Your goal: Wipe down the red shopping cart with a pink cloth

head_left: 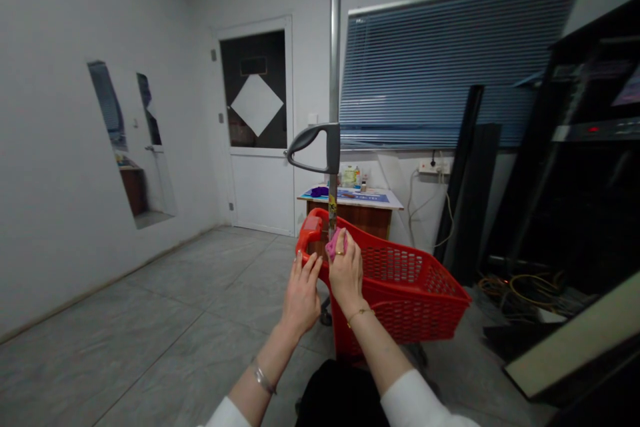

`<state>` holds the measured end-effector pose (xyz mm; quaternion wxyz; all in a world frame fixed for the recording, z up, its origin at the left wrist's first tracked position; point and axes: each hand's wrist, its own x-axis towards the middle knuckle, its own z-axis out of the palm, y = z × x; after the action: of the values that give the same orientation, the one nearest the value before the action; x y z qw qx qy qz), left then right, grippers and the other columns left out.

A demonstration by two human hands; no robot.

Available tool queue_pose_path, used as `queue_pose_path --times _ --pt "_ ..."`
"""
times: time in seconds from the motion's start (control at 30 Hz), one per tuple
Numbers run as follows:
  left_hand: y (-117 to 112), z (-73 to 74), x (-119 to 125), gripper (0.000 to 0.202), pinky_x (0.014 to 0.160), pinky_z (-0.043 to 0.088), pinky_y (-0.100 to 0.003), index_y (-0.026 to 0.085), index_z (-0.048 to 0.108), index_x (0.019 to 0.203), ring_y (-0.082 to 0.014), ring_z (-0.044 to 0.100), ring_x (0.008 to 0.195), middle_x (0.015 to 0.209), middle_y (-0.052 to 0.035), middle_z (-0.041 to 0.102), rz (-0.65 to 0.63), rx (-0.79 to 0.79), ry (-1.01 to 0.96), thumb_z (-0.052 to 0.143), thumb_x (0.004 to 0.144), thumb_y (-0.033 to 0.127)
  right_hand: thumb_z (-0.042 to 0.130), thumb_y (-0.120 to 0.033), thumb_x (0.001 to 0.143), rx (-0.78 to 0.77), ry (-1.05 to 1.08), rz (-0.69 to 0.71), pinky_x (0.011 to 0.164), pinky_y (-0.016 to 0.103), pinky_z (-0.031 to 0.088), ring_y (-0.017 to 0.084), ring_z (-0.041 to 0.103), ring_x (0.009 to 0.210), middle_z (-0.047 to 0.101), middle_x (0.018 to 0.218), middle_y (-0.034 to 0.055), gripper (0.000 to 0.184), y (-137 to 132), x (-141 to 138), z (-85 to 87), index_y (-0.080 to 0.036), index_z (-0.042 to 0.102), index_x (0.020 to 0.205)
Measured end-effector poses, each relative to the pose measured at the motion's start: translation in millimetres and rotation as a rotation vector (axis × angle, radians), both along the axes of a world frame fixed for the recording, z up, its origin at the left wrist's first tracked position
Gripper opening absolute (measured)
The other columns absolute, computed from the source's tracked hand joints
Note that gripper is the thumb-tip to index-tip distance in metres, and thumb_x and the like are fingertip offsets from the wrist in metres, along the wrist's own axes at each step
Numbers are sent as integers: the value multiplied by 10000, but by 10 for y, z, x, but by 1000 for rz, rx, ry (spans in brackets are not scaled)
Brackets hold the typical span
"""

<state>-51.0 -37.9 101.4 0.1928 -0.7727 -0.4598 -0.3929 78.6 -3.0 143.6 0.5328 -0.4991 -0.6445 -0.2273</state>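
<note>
Clutching crumpled pink cloth (331, 248) at an upright metal pole (335, 47), the right hand (347, 273) curls; the left hand (302, 295), nearly straight-fingered, touches the red plastic cart (395, 295), whose perforated basket (425, 320) points lengthwise rightward.

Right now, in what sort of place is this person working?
Probably an equipment room or office, though I cannot be sure: tangled cables lie low at the right, near dark rack-like equipment, and a desk stands below blue blinds.
</note>
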Motion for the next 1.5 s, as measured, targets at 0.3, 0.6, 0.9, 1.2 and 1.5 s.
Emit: queue_pose_path --times 0.3,0.6,0.9,1.2,1.5 --pt "-92 106 -8 736 1215 227 -620 151 415 1480 -337 210 1503 1531 -98 461 85 -4 87 483 761 10 334 -183 973 61 -115 -99 1093 507 399 291 417 1287 460 1446 214 575 59 17 619 -92 291 1539" --pt "-98 127 0 740 1208 238 -622 147 422 1474 -349 192 1505 1545 -98 441 67 -32 71 485 749 13 329 -142 959 26 -103 -116 1084 513 408 282 415 1303 482 1424 220 578 -64 -20 130 -103 301 1535" --pt "-57 84 -5 766 1198 262 -635 160 381 1499 -346 165 1512 1536 -110 448 37 -6 43 466 757 -10 350 -180 964 24 -95 -110 1060 492 415 286 429 1261 466 1437 221 586 61 -10 786 -110 291 1542" --pt "-46 59 -8 804 1187 290 -631 155 362 1506 -345 140 1518 1536 -115 444 8 1 20 466 728 -20 367 -166 962 -53 -74 -141 1006 469 443 291 463 1211 495 1419 201 580 -36 -42 365 -118 305 1537" --pt "-38 56 -4 854 1175 304 -636 168 218 1555 -322 140 1520 1518 -125 465 -34 5 -52 407 751 -52 381 -129 950 -138 -131 -143 1016 467 440 281 476 1211 516 1408 186 562 -175 28 -371 -138 365 1512"
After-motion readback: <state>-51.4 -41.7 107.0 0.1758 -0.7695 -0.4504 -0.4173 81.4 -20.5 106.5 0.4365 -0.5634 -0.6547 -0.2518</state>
